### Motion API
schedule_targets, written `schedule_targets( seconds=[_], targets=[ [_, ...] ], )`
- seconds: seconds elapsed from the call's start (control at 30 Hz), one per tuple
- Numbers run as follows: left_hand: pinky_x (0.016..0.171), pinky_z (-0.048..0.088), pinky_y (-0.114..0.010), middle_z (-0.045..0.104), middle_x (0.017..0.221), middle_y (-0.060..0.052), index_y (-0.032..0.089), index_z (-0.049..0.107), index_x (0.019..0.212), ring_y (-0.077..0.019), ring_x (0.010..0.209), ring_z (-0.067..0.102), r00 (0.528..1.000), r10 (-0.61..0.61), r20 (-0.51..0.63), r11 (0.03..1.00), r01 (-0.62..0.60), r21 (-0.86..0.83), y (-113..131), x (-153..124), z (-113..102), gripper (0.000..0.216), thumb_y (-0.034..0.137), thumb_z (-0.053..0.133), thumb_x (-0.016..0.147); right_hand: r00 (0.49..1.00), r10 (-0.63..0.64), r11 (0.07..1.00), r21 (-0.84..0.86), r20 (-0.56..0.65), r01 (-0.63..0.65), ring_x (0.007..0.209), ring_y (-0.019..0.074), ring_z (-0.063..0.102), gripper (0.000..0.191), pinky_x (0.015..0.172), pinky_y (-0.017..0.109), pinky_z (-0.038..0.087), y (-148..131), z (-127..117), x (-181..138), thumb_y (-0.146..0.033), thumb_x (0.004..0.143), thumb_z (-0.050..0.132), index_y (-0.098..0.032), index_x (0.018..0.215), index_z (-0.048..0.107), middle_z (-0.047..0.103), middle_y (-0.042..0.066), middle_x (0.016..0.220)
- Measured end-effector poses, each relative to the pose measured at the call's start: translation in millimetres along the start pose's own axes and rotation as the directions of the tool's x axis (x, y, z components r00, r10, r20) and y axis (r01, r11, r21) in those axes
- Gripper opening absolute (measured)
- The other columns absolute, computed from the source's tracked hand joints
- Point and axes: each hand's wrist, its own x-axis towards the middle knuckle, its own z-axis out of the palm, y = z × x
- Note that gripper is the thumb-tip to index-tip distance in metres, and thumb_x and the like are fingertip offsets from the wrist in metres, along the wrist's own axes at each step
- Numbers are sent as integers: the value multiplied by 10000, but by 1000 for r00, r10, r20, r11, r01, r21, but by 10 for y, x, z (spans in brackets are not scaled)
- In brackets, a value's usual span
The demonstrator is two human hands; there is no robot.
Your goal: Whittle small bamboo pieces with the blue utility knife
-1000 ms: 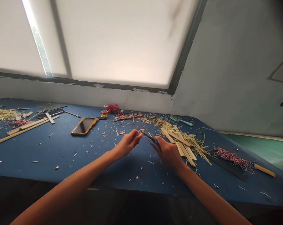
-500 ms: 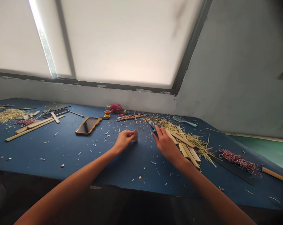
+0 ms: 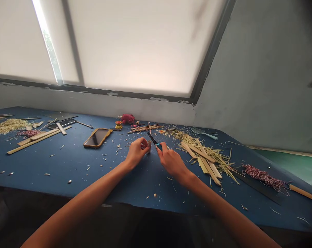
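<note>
Pinched in my left hand point(image 3: 138, 150) is a small, flat, pale piece point(image 3: 149, 147), held upright over the tabletop; its kind is hard to make out. My right hand point(image 3: 170, 159) is closed around the blue handle of a knife point(image 3: 152, 138) with a dark blade. The blade points up and to the left, close beside the small piece; whether they touch I cannot tell. Both hands are over the middle of the blue table point(image 3: 114, 193), where shavings lie scattered.
Right of my hands lie bamboo strips point(image 3: 206, 158) on thin slivers, a hairbrush point(image 3: 203, 133), red-white cord point(image 3: 264, 175) and a large dark blade with a wooden handle point(image 3: 302, 192). To the left are a phone point(image 3: 97, 138), wooden slats point(image 3: 39, 140) and shavings point(image 3: 9, 126). Thin sticks point(image 3: 145, 128) lie behind.
My right hand has moved left with the knife, bringing its blade next to the small piece. My left hand has stayed nearly in place, still pinching the piece.
</note>
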Motion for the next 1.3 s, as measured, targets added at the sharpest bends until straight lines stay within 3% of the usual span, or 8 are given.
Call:
schedule_targets(
  seconds=[0.77, 0.9, 0.97, 1.03, 1.1, 1.2, 1.3],
  targets=[
    [610, 465, -249, 599, 762, -8, 181, 549, 775, -129, 663, 584, 1000, 26, 1, 1000, -26, 14, -4, -29, 29, 149, 316, 613, 785, 998, -34, 999, -21, 48, 35, 691, 242, 681, 274, 478, 261, 268, -63, 3, -15, -349, 999, 183, -186, 1069, 392, 686, 68, 743],
    [602, 461, -256, 632, 755, -11, 182, 574, 775, -142, 654, 595, 995, 21, 95, 997, -27, 69, 50, 13, -160, 202, 352, 680, 746, 998, -27, 998, -56, 58, 30, 680, 243, 682, 258, 468, 262, 270, -56, -33, -16, -329, 995, 209, -177, 1062, 405, 685, 74, 733],
    [636, 460, -272, 647, 789, -24, 186, 600, 808, -152, 684, 599, 992, 99, 74, 978, -110, 175, 151, 90, -353, 167, 345, 646, 788, 997, -41, 997, -68, 64, 45, 671, 243, 682, 253, 467, 262, 274, -31, -49, -16, -321, 995, 212, -175, 1073, 404, 685, 68, 724],
    [770, 445, -306, 655, 931, -51, 203, 633, 891, -167, 840, 595, 947, 318, 49, 897, -317, 307, 291, 200, -546, 154, 275, 497, 896, 995, -71, 994, -74, 68, 76, 663, 240, 682, 251, 465, 260, 273, 4, -66, -14, -322, 996, 212, -180, 1083, 400, 684, 58, 718],
    [888, 393, -347, 659, 1041, -51, 234, 648, 991, -189, 997, 556, 855, 471, 219, 779, -519, 352, 436, 321, -672, 217, 216, 444, 920, 992, -106, 991, -78, 68, 111, 655, 235, 680, 253, 461, 258, 268, 41, -86, -6, -330, 998, 211, -185, 1086, 399, 682, 51, 713],
    [1017, 265, -418, 681, 1011, -34, 261, 671, 973, -214, 1101, 510, 736, 503, 453, 652, -667, 360, 590, 463, -689, 215, 182, 489, 892, 988, -142, 986, -81, 65, 148, 638, 221, 672, 263, 457, 256, 262, 81, -117, 9, -342, 1000, 206, -187, 1087, 400, 678, 49, 708],
    [1066, 171, -446, 685, 853, -20, 258, 679, 800, -212, 1083, 523, 681, 472, 559, 632, -704, 324, 640, 541, -586, 225, 140, 498, 864, 984, -169, 980, -96, 56, 174, 610, 209, 659, 259, 455, 257, 252, 107, -142, 21, -338, 998, 223, -186, 1083, 414, 670, 45, 692]
  ],
)
